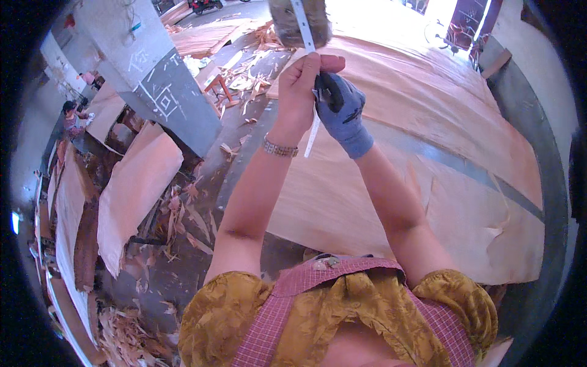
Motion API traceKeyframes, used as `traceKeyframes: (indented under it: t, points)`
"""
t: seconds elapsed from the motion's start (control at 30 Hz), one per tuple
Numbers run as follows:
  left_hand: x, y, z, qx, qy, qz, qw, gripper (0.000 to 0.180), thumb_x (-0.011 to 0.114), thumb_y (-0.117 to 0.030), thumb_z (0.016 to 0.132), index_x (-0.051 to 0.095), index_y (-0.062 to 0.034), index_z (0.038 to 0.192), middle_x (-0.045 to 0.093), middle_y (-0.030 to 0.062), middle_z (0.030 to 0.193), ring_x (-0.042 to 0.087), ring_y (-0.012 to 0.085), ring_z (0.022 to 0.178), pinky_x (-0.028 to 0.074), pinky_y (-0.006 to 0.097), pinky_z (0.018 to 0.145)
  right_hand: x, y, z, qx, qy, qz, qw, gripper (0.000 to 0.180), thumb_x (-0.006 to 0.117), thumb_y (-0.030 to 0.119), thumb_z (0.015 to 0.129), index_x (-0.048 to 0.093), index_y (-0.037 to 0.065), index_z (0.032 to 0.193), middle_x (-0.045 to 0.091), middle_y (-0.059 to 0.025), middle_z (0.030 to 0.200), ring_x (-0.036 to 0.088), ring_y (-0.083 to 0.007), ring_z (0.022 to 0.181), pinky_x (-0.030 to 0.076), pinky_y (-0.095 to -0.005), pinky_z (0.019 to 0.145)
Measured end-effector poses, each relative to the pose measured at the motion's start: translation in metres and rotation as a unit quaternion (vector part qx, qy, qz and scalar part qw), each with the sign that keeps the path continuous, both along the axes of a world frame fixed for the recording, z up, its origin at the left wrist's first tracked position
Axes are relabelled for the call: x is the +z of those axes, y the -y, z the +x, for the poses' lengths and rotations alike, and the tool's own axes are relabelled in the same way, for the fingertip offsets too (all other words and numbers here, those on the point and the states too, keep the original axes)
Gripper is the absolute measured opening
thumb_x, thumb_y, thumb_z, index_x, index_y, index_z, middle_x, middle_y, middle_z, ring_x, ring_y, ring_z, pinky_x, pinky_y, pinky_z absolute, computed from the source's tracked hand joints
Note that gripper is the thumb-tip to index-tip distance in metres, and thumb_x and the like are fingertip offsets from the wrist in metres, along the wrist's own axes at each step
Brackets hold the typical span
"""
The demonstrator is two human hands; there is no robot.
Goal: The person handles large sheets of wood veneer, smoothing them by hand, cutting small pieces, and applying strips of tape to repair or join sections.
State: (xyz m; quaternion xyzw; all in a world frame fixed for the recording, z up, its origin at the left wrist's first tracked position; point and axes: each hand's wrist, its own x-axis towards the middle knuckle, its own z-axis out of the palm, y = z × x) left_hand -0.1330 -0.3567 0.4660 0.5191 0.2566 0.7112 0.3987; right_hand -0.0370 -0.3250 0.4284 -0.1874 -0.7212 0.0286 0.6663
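Both my arms reach forward over a broad sheet of wood veneer (367, 189). My bare left hand (301, 82), a metal bracelet or watch at its wrist, pinches a narrow white strip (301, 21) with small dark marks. Above the fingers the strip lies against a brown, worn block-like thing (281, 27), and its lower end shows between my wrists. Close against the left hand is my right hand (345, 113), in a blue-grey glove. Its fingers are closed, with something black at the thumb side; whether that is a tool or the glove's coating is unclear.
More veneer sheets (428, 85) lie layered ahead and to the right. At left, a bent veneer piece (137, 189) stands near a grey and white pillar (177, 98). Scraps (131, 333) litter the floor. A person (73, 119) works at the far left.
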Motion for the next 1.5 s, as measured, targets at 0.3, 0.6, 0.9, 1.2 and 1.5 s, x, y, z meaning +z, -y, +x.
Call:
traceKeyframes:
  t: [0.3,0.6,0.9,1.2,1.5]
  points:
    - [-0.018,-0.029,0.119,-0.063,0.164,-0.112,0.978,0.046,0.048,-0.045,0.102,0.060,-0.0010,0.106,0.068,0.0186,0.112,0.067,0.0281,0.107,0.055,0.043,0.093,-0.048,-0.002,0.178,0.204,-0.126,-0.295,0.925,0.026,0.074,0.008,0.083,0.066,0.006,0.108,0.069,-0.0048,0.086,0.065,-0.0175,0.065,0.052,-0.0306,0.059]
    - [-0.123,-0.057,0.308,-0.263,-0.276,-0.420,0.824,0.052,0.050,-0.052,0.099,0.067,-0.0051,0.112,0.068,0.0063,0.107,0.065,0.0154,0.098,0.053,0.033,0.087,-0.139,0.010,0.405,0.247,-0.212,-0.509,0.797,0.066,0.078,0.004,0.082,0.048,0.003,0.141,0.057,0.0011,0.064,0.053,-0.0057,0.053,0.041,-0.0222,0.047]
    - [-0.215,-0.123,0.458,-0.370,-0.468,-0.392,0.700,0.032,0.063,-0.037,0.096,0.066,-0.0061,0.089,0.062,-0.0013,0.084,0.058,0.0069,0.081,0.049,0.025,0.073,-0.223,0.020,0.528,0.110,-0.255,-0.601,0.750,0.061,0.079,0.005,0.081,0.051,0.002,0.135,0.064,-0.0025,0.078,0.057,-0.0066,0.057,0.044,-0.0215,0.049]
    - [-0.277,-0.144,0.514,-0.466,-0.386,-0.530,0.594,0.042,0.061,-0.047,0.095,0.065,-0.0069,0.105,0.064,0.0009,0.102,0.060,0.0090,0.091,0.053,0.029,0.074,-0.262,0.033,0.566,-0.032,-0.286,-0.611,0.737,0.063,0.079,0.006,0.081,0.051,0.005,0.137,0.058,0.0001,0.065,0.054,-0.0054,0.054,0.040,-0.0202,0.049]
    - [-0.301,-0.160,0.494,-0.515,-0.445,-0.452,0.577,0.030,0.066,-0.038,0.094,0.068,-0.0084,0.089,0.064,-0.0031,0.079,0.061,0.0079,0.073,0.049,0.023,0.065,-0.285,0.019,0.541,-0.062,-0.222,-0.616,0.753,0.062,0.081,0.008,0.080,0.052,0.002,0.134,0.067,-0.0100,0.114,0.062,-0.0079,0.070,0.053,-0.0242,0.058]
